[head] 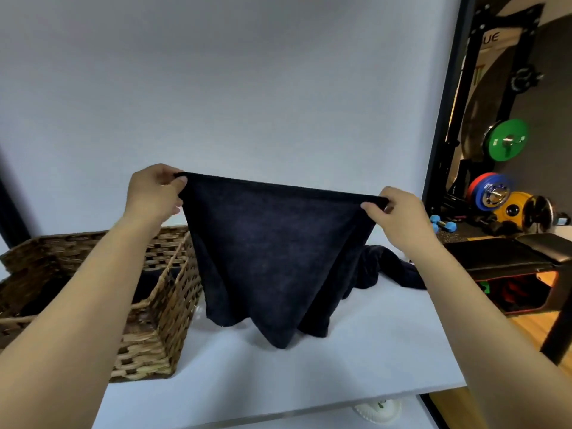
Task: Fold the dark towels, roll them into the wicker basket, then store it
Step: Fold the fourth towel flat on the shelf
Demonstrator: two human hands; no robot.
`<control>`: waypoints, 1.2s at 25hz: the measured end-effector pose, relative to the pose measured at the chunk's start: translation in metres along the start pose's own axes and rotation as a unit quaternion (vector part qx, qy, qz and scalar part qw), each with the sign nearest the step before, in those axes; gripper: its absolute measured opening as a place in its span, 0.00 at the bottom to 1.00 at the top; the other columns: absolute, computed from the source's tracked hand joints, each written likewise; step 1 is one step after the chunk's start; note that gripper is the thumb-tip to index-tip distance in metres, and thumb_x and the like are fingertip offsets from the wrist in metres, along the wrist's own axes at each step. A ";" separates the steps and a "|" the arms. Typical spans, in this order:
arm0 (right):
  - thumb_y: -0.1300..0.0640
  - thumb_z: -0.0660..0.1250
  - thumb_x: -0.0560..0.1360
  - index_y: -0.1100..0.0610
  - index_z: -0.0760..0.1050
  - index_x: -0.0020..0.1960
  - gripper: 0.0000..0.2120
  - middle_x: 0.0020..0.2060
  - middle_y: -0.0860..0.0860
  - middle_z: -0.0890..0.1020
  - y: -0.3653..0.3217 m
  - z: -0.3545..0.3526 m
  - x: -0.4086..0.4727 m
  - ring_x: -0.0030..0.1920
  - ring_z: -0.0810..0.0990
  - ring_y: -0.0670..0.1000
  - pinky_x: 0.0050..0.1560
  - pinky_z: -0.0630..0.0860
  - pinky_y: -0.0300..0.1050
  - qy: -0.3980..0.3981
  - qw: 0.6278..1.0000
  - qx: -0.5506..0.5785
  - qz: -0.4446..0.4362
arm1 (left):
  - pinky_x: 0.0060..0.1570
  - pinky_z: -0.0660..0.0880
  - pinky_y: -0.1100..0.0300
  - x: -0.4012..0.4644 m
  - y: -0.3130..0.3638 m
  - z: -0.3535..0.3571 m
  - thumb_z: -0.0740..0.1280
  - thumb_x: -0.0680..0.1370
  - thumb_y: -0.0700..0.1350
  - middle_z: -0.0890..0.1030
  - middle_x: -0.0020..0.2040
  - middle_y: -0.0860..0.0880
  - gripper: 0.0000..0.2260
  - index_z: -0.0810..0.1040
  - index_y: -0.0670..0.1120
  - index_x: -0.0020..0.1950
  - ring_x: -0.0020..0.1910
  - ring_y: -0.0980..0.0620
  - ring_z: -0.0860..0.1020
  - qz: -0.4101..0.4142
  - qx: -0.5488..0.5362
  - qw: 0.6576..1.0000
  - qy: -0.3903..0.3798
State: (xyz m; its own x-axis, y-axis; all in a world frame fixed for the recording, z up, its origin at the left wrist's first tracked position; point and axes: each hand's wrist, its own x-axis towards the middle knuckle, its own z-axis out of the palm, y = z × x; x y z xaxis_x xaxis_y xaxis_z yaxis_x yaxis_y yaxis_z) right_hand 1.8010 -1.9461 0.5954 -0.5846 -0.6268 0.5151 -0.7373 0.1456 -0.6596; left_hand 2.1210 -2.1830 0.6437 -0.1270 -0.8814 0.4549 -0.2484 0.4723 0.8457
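Up above the white table [278, 376], a dark towel [272, 252] hangs stretched between both hands. The left hand [153, 193] pinches its upper left corner between thumb and curled fingers, and the right hand [399, 216] pinches the upper right corner the same way, so the top edge runs taut between them, sloping slightly down to the right. The cloth falls in a rough triangle, and its lowest folds touch the tabletop. Just left of it stands the wicker basket [167, 305] on the table, with something dark inside; what it is cannot be told. Behind the held towel, toward the right edge of the table, a second dark towel [393, 269] lies crumpled. Beyond the table at right stand coloured weight plates [507, 140] on a rack.
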 end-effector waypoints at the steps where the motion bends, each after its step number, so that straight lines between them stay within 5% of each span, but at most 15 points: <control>1: 0.50 0.69 0.78 0.56 0.71 0.42 0.12 0.32 0.50 0.74 -0.006 -0.007 0.013 0.32 0.71 0.51 0.30 0.66 0.44 0.023 1.000 0.016 -0.005 | 0.34 0.74 0.57 0.004 0.011 0.001 0.67 0.82 0.40 0.78 0.42 0.52 0.01 0.78 0.45 0.52 0.34 0.49 0.75 0.006 -0.012 1.000 0.003; 7: 0.49 0.70 0.78 0.53 0.72 0.41 0.12 0.38 0.51 0.79 -0.031 -0.040 0.047 0.34 0.74 0.53 0.34 0.70 0.46 -0.010 0.998 -0.037 -0.053 | 0.44 0.76 0.53 0.014 0.027 -0.014 0.68 0.81 0.43 0.78 0.42 0.53 0.02 0.80 0.47 0.52 0.41 0.46 0.77 0.038 0.000 0.999 0.021; 10: 0.51 0.71 0.78 0.54 0.72 0.43 0.10 0.40 0.51 0.80 -0.029 -0.041 0.046 0.35 0.75 0.54 0.34 0.70 0.46 -0.020 0.995 -0.075 -0.056 | 0.37 0.74 0.57 0.012 0.034 -0.018 0.68 0.81 0.41 0.77 0.41 0.51 0.01 0.79 0.45 0.52 0.36 0.48 0.76 0.033 -0.016 0.999 0.001; 15: 0.54 0.69 0.79 0.52 0.69 0.55 0.10 0.36 0.50 0.79 -0.035 -0.039 0.038 0.34 0.80 0.53 0.34 0.72 0.45 -0.041 0.999 -0.028 -0.018 | 0.35 0.74 0.57 0.012 0.038 -0.031 0.68 0.81 0.41 0.77 0.42 0.49 0.02 0.79 0.46 0.49 0.34 0.49 0.76 0.011 -0.013 1.000 -0.015; 18: 0.53 0.69 0.79 0.56 0.79 0.50 0.06 0.33 0.52 0.83 -0.041 -0.046 0.034 0.31 0.79 0.46 0.36 0.73 0.45 -0.068 0.998 0.003 -0.005 | 0.38 0.75 0.54 0.012 0.038 -0.040 0.69 0.81 0.41 0.77 0.42 0.50 0.03 0.79 0.47 0.48 0.39 0.48 0.75 -0.015 -0.024 0.999 -0.033; 21: 0.52 0.69 0.79 0.61 0.79 0.45 0.12 0.34 0.55 0.77 -0.044 -0.048 0.025 0.33 0.74 0.51 0.35 0.74 0.42 -0.027 0.995 0.098 0.011 | 0.38 0.73 0.55 0.009 0.037 -0.047 0.71 0.79 0.42 0.77 0.47 0.50 0.04 0.81 0.45 0.53 0.47 0.49 0.74 -0.048 -0.016 0.998 -0.036; 26: 0.51 0.67 0.81 0.54 0.76 0.31 0.19 0.25 0.49 0.66 -0.054 -0.050 -0.002 0.28 0.64 0.51 0.33 0.66 0.46 0.068 0.977 0.197 0.041 | 0.28 0.70 0.60 -0.012 0.045 -0.067 0.68 0.81 0.41 0.80 0.31 0.48 0.02 0.77 0.45 0.52 0.23 0.53 0.68 -0.099 -0.104 0.978 -0.152; 30: 0.53 0.66 0.81 0.62 0.76 0.40 0.15 0.23 0.47 0.67 -0.059 -0.059 -0.015 0.26 0.64 0.48 0.27 0.63 0.41 0.108 0.969 0.219 0.044 | 0.25 0.74 0.63 -0.023 0.046 -0.078 0.65 0.82 0.42 0.86 0.41 0.44 0.07 0.71 0.47 0.45 0.22 0.55 0.73 -0.138 -0.202 0.943 -0.227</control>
State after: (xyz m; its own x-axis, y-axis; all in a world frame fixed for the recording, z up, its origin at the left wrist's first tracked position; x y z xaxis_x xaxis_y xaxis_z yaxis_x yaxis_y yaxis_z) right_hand 1.8330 -1.9001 0.6587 -0.7305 -0.4459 0.5172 -0.4945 -0.1769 -0.8510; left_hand 2.1878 -2.1411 0.6942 -0.5322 -0.8392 0.1123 0.0419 0.1064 0.9934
